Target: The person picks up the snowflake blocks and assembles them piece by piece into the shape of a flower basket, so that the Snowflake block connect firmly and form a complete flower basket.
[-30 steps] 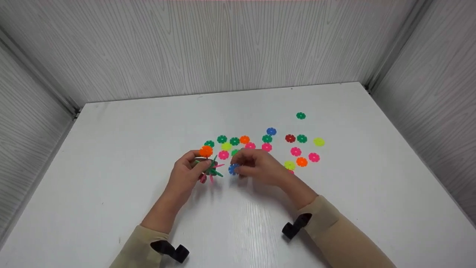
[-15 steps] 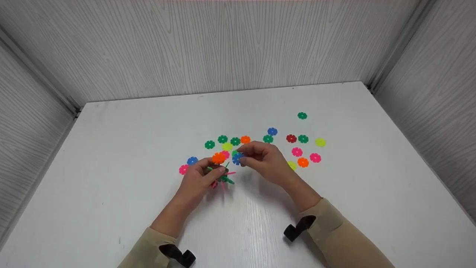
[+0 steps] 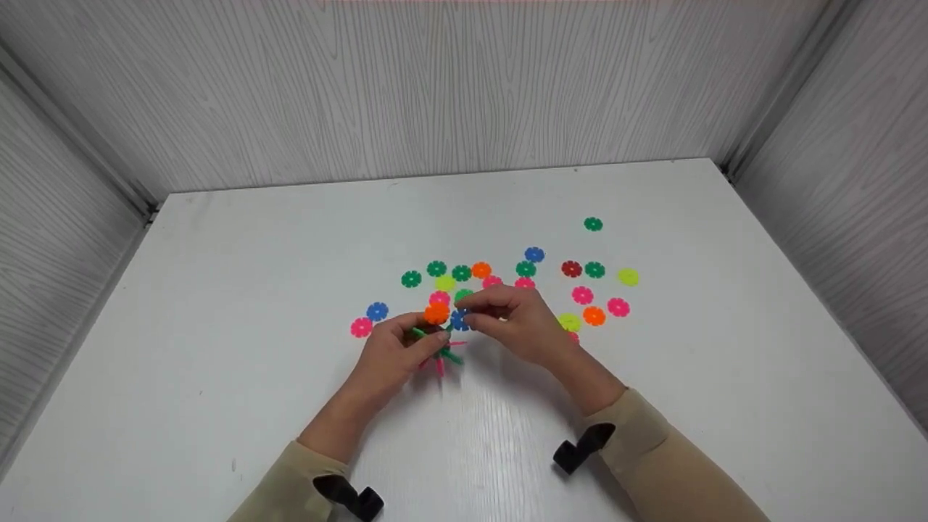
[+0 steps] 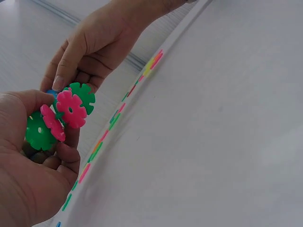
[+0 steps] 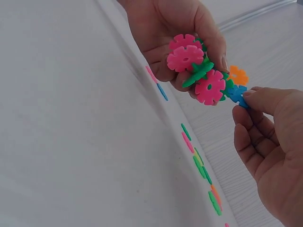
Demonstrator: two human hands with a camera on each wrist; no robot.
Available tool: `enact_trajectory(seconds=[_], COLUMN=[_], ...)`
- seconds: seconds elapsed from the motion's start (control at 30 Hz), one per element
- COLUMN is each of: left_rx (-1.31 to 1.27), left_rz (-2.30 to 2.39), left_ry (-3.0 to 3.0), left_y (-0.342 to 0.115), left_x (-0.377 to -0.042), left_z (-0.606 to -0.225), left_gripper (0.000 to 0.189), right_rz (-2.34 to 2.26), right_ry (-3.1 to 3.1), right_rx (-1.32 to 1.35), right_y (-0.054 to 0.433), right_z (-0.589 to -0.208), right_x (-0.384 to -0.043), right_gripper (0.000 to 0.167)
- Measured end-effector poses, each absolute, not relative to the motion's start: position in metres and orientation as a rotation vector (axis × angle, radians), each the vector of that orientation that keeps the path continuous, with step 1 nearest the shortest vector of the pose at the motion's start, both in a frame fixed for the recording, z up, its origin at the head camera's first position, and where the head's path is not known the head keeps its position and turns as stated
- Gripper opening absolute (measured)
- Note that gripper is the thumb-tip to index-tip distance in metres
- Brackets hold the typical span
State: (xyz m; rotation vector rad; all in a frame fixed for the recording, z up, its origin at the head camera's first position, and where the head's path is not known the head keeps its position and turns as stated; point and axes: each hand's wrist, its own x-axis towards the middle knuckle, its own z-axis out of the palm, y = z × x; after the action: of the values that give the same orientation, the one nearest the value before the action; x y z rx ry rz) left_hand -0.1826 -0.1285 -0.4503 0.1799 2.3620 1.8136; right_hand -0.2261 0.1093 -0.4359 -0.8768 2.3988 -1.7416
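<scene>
My left hand [image 3: 395, 353] grips a cluster of interlocked notched plastic discs [image 5: 199, 75], pink and green, with an orange disc [image 3: 436, 313] standing at its far side. Between the thumb and fingers of my right hand [image 3: 516, 324] is a blue notched disc [image 5: 238, 96]. In the right wrist view the blue disc's edge meets a green disc of the cluster; whether their slots are engaged I cannot tell. Seen from the left wrist, pink discs [image 4: 71, 109] and green ones show in front, and the blue disc is mostly hidden behind them.
Loose notched discs lie flat on the white table [image 3: 217, 290], among them a blue disc [image 3: 377, 312], a dark red disc [image 3: 571, 269] and a far green disc [image 3: 593, 224]. Wood-grain panels [image 3: 435, 87] enclose the back and sides.
My left hand has moved right with the cluster, uncovering a blue and a pink disc on the table. The right hand rose, then lowered slightly, bringing the blue disc against the cluster.
</scene>
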Motion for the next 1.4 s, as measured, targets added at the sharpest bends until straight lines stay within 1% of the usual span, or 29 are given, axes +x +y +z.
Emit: enact_trajectory(seconds=[0.23,0.57,0.73,0.83,1.0,1.2,1.4], left_rx=[0.151,0.206,0.197,0.187,0.115,-0.021,-0.063], left_rz=[1.798,1.777,1.788,1.807,1.808,1.822,1.859], left_ry=[2.326,2.365,2.356,2.343,2.391,2.413,2.397], left_y=[-0.129,-0.126,-0.127,-0.128,-0.132,-0.15,-0.178], left_x=[-0.182,-0.182,-0.182,-0.183,-0.183,-0.188,-0.191], left_z=[-0.448,-0.448,-0.449,-0.448,-0.443,-0.43,-0.413], left_gripper=[0.037,0.028,0.028,0.03,0.033,0.039,0.045], right_rz=[-1.726,-1.688,-1.708,-1.731,-1.786,-1.804,-1.653], right_ry=[2.436,2.404,2.386,2.368,2.344,2.328,2.371], right_rx=[-0.848,-0.811,-0.838,-0.847,-0.876,-0.81,-0.718], right_y=[0.108,0.106,0.105,0.104,0.107,0.107,0.093], right_z=[-0.436,-0.433,-0.434,-0.435,-0.437,-0.438,-0.437], right_x=[-0.224,-0.219,-0.22,-0.222,-0.226,-0.231,-0.237], right_gripper=[0.019,0.018,0.018,0.021,0.031,0.029,0.034])
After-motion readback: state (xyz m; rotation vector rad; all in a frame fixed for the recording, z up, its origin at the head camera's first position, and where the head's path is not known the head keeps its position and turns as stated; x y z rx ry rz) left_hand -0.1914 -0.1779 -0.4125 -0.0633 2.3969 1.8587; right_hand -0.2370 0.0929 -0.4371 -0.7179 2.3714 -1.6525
